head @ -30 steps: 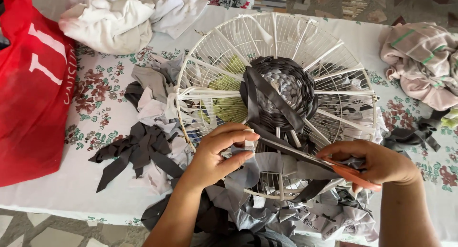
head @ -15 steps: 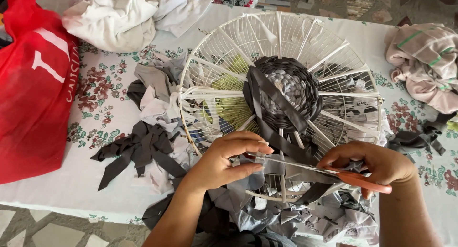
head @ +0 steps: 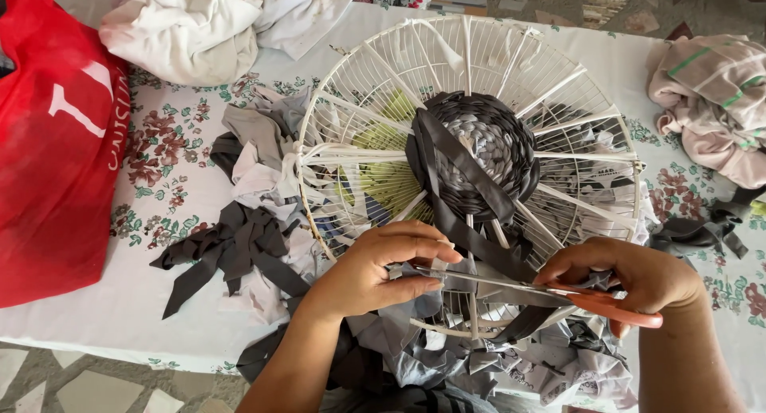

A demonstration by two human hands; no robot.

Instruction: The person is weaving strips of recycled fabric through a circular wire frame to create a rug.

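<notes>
Snipping scissors crowd wire frame's near rim.

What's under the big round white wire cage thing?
Through the white wire cage you can see yellow-green cloth, grey scraps and the flowered tablecloth. The dark woven disc at its centre hides whatever lies below it.

Bright, even daylight is falling on the surface; shadows are lying soft beneath the wire frame. Focus is holding sharp around it, with no glare showing.
</notes>
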